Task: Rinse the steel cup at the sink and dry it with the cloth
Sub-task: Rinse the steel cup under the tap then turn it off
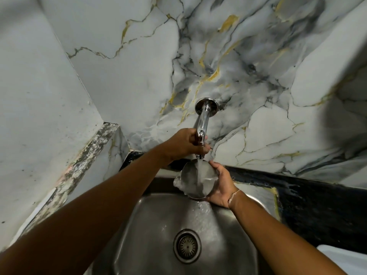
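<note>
The steel cup (193,180) is held over the steel sink (151,225), right under the chrome tap (203,124). Water runs from the spout into the cup and spills over its left rim and down into the basin. My right hand (221,186) grips the cup from the right side, fingers wrapped around its wall. My left hand (185,144) is closed around the tap's handle near the spout. No cloth can be picked out for sure in this view.
The drain strainer (187,246) sits in the basin's middle. A marble-patterned wall (248,66) rises behind the tap. A dark counter (317,211) runs to the right of the sink, with something white (345,259) at the lower right corner.
</note>
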